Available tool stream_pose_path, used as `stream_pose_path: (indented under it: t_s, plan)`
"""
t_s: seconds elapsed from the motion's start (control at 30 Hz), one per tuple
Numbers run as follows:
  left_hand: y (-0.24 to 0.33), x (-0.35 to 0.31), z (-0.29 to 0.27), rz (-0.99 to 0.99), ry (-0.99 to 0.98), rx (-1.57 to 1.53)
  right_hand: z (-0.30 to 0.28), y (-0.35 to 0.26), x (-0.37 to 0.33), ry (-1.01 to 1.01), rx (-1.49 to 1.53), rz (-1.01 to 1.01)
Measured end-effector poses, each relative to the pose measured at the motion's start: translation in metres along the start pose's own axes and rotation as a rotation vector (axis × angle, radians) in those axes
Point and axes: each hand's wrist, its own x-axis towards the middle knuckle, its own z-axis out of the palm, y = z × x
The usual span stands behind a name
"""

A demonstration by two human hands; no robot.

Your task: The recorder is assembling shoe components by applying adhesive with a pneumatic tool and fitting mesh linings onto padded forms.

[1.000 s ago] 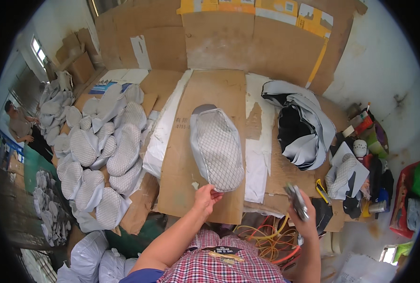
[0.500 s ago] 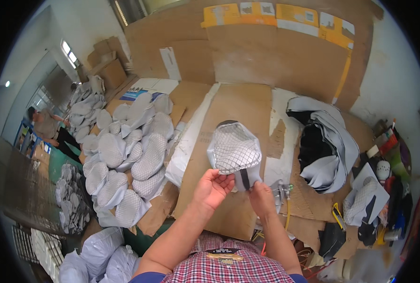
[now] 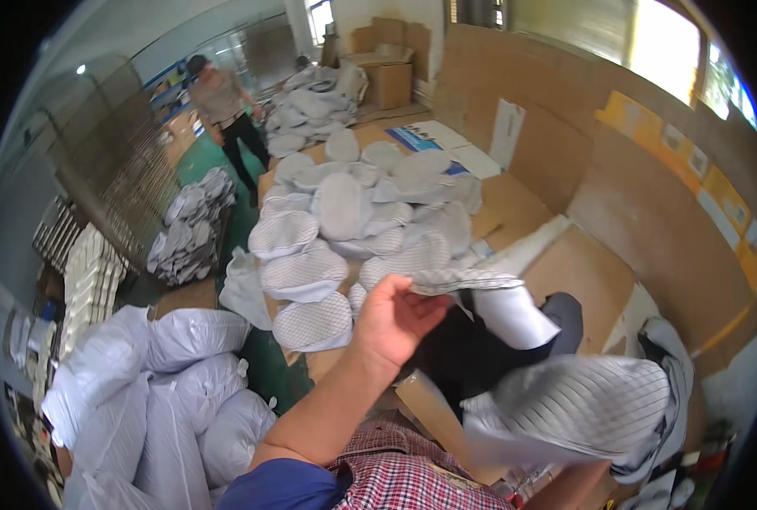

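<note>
My left hand (image 3: 395,319) pinches one end of a grey, slipper-shaped quilted piece (image 3: 472,280), thumb on top and fingers below. A pale smooth flap (image 3: 513,316) with a dark strip hangs from this piece. Lower right, another grey quilted piece (image 3: 595,399) is lifted and partly blurred. My right forearm (image 3: 569,491) reaches in beneath it, and the right hand's fingers are hidden behind it. Black material (image 3: 472,353) lies between the two quilted pieces.
Many similar quilted pieces (image 3: 340,206) are heaped on the cardboard-covered table (image 3: 629,280). Stuffed white bags (image 3: 170,399) stand at the lower left. A person (image 3: 225,115) stands beyond the table, by a grey pile (image 3: 193,225). Cardboard panels (image 3: 531,153) wall the far side.
The view has swung left. My left hand still grips a quilted piece, now seen edge-on. My right hand has moved away to the lower right, where a second quilted piece now shows.
</note>
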Motion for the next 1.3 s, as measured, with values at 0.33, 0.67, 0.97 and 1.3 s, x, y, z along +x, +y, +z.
stream_pose_path:
  t_s: [0.33, 0.67, 0.97, 1.3]
  plan:
    - [0.212, 0.081, -0.151, 0.688, 0.196, -0.108, -0.042, -0.026, 0.052, -0.434, 2.806, 1.125]
    - [0.083, 0.209, -0.257, 0.057, 0.375, 0.008, -0.042, -0.045, 0.078, -0.470, 2.870, 1.197]
    - [-0.110, 0.154, 0.018, -0.619, -0.857, 0.648, -0.018, -0.040, 0.219, 0.200, 3.062, 1.073]
    - [-0.228, 0.149, -0.057, -0.476, -0.325, 0.590, 0.028, -0.121, -0.050, -0.344, 2.728, 1.766]
